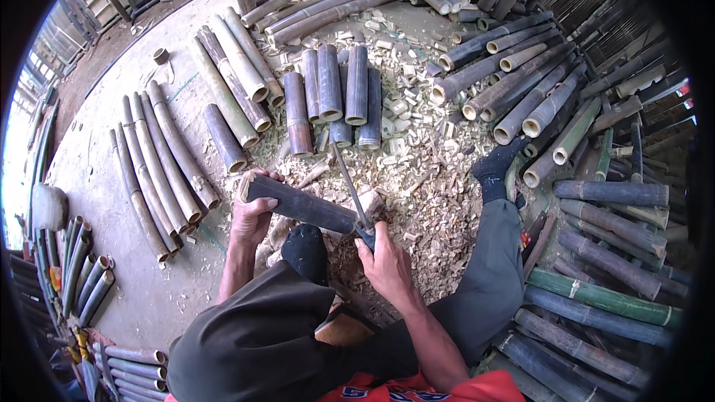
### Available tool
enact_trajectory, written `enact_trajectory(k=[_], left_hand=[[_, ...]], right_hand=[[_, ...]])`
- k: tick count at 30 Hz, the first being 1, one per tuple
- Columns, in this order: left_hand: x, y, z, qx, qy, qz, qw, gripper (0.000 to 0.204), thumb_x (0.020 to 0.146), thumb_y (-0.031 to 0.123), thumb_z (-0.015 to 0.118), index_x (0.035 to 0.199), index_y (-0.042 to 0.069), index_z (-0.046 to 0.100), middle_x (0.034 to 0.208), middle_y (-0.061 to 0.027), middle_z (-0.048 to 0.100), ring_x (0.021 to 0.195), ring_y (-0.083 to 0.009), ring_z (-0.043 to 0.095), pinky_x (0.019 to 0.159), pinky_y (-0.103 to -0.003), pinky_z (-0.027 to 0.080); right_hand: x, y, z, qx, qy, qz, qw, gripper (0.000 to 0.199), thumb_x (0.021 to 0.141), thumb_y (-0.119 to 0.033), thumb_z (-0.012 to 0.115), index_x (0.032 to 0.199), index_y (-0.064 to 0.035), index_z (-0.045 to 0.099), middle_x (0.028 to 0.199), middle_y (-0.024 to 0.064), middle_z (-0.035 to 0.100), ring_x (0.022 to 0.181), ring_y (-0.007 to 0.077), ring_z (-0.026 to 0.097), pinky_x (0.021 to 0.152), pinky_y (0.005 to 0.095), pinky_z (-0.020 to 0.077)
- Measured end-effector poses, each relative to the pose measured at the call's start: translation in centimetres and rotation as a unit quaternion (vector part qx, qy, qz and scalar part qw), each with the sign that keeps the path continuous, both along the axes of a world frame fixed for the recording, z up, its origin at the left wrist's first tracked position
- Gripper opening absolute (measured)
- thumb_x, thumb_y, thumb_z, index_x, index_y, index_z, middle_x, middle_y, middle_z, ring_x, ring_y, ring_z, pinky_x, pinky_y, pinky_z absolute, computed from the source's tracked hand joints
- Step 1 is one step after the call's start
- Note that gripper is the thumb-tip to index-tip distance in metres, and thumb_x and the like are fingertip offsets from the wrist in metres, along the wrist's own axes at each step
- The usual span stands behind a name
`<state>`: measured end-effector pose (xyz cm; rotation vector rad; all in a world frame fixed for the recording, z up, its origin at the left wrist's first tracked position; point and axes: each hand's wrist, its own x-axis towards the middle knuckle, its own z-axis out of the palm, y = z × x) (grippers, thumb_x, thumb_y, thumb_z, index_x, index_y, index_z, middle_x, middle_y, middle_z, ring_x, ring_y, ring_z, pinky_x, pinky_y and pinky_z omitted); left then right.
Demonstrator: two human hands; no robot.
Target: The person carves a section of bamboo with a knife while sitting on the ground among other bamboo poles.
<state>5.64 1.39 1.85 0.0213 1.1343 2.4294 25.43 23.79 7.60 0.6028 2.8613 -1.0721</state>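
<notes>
A short, dark bamboo tube [304,207] lies slantwise across my lap area, above my bent left leg. My left hand [258,207] is closed round its left end, thumb on top. In my right hand [386,259] is the dark handle of a long, narrow metal tool [348,182]; I cannot tell whether it is a knife or a file. Its blade points up and away, crossing close by the tube's right end. Beyond my hands stands a group of short, dark bamboo pieces [330,93], leaning with cut ends toward me.
Pale bamboo chips [439,216] cover the floor between my legs and beyond. Longer bamboo poles [160,171] lie in rows at left. More bamboo lengths [521,82] are stacked at far right, with further ones [603,294] beside my right leg. A grey stone [50,208] sits at left.
</notes>
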Motion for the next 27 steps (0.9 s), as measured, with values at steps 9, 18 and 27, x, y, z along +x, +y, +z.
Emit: enact_trajectory(k=[9, 18, 27], left_hand=[[-1.0, 0.4, 0.8, 0.005, 0.017, -0.037, 0.999, 0.072, 0.062, -0.006, 0.082, 0.130, 0.005, 0.059, 0.117, -0.0105, 0.066, 0.113, -0.0273, 0.068, 0.101, -0.042, 0.057], [1.2, 1.5, 1.1, -0.036, -0.035, 0.083, 0.995, 0.057, 0.070, -0.004, 0.082, 0.122, 0.004, 0.059, 0.113, -0.0113, 0.067, 0.109, -0.0271, 0.067, 0.103, -0.042, 0.054], [0.5, 0.4, 1.2, 0.017, 0.016, 0.031, 0.999, 0.062, 0.064, -0.007, 0.080, 0.121, 0.006, 0.060, 0.114, -0.0106, 0.065, 0.111, -0.0272, 0.066, 0.100, -0.045, 0.056]], right_hand=[[1.7, 3.2, -7.3, 0.044, -0.081, -0.015, 0.996, 0.034, 0.103, -0.028, 0.064, 0.118, -0.0014, 0.049, 0.083, 0.0260, 0.071, 0.078, 0.0517, 0.071, 0.068, 0.0581, 0.0574], [1.5, -0.2, -3.9, -0.026, 0.097, -0.044, 0.994, 0.028, 0.103, -0.028, 0.066, 0.109, -0.0050, 0.053, 0.080, 0.0187, 0.072, 0.072, 0.0421, 0.074, 0.061, 0.0512, 0.0579], [0.1, -0.6, 1.6, -0.024, 0.085, -0.033, 0.996, 0.030, 0.103, -0.026, 0.068, 0.116, -0.0040, 0.053, 0.082, 0.0206, 0.072, 0.072, 0.0410, 0.074, 0.061, 0.0516, 0.0563]])
